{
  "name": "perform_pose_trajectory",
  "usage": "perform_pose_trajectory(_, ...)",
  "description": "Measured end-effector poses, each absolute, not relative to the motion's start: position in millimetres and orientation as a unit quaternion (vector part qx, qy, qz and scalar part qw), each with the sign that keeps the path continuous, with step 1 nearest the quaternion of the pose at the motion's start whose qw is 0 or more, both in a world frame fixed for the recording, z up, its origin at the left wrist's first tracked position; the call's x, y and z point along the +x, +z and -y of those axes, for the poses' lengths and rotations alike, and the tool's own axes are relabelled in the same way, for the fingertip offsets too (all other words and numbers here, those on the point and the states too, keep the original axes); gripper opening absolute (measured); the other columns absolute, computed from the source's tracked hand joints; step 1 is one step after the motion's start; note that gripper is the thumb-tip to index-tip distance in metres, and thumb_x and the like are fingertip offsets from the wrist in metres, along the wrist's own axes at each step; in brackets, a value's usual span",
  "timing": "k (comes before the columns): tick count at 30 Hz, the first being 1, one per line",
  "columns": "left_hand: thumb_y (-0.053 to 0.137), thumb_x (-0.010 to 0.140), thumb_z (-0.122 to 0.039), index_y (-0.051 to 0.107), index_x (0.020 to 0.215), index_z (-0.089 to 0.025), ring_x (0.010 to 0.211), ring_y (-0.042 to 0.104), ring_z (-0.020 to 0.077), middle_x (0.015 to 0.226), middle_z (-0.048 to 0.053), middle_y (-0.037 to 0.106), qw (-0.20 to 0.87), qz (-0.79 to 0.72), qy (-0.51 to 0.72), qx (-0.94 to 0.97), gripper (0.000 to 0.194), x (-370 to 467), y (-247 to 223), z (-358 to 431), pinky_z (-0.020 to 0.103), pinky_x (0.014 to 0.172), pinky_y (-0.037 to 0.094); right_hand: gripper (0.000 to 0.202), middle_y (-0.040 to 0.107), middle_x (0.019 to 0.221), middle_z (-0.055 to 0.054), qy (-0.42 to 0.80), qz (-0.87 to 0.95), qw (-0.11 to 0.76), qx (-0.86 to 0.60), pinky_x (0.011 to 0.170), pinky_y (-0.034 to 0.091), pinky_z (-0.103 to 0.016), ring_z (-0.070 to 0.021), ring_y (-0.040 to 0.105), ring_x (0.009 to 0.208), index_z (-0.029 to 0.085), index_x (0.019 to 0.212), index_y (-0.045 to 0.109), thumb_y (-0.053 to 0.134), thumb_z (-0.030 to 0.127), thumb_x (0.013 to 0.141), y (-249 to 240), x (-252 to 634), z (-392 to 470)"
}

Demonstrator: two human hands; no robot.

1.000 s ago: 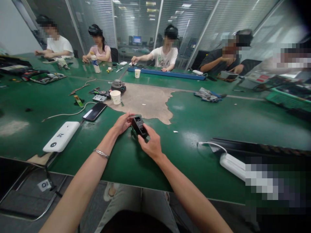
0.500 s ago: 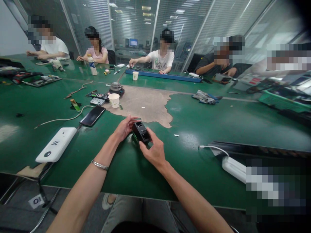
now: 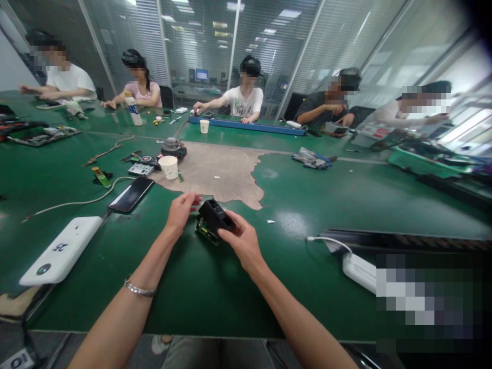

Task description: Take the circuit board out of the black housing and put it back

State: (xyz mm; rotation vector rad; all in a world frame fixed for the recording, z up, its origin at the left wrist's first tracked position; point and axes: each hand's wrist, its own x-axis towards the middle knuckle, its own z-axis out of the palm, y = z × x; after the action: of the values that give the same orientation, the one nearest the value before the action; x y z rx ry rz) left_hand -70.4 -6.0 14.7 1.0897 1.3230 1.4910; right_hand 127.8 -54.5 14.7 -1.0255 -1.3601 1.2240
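My right hand point(image 3: 243, 237) grips the right side of a small black box-shaped plastic housing point(image 3: 216, 214) above the green table. Along its lower left edge shows a green circuit board point(image 3: 205, 231), tilted with the housing; whether the two are joined I cannot tell. My left hand point(image 3: 182, 211), a silver bracelet on its wrist, hovers just left of the housing. Its fingers reach forward, apart from the housing, with nothing in them.
A smartphone point(image 3: 131, 195) and white power bank point(image 3: 61, 251) lie left. Ahead are a paper cup point(image 3: 168, 167) and loose electronic parts point(image 3: 140, 169). Gloves point(image 3: 313, 159) lie right of a bare brown patch point(image 3: 219, 164). Several people sit across the table point(image 3: 307, 287).
My left hand has drawn back leftward from the housing. The housing has turned in my right hand, and more of the green board shows. The whole view has shifted slightly.
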Motion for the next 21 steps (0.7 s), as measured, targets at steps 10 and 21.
perform_pose_trajectory(10,0.042,0.090,-0.053,0.067,0.089,-0.011,0.074,0.069,0.0190,0.086,0.014,0.073,0.488,-0.509,0.667,0.242,0.049,-78.1,16.3,3.8,0.029,0.065,0.051,0.056,0.065,0.121,-0.008,0.434,0.619,0.488,-0.437,0.088,0.056,-0.036,-0.0230,0.066,0.103,0.019,0.129,0.056,0.071,0.031,0.077,32.9,130.1,64.5)
perform_pose_trajectory(21,0.034,0.093,-0.052,0.068,0.089,-0.011,0.073,0.069,0.0176,0.085,0.013,0.073,0.501,-0.480,0.691,0.205,0.053,-92.6,19.6,3.0,0.027,0.064,0.051,0.058,0.065,0.122,-0.009,0.223,0.797,0.364,-0.428,0.097,0.049,-0.037,-0.0246,0.062,0.109,0.018,0.132,0.052,0.063,0.018,0.074,40.6,112.8,86.9)
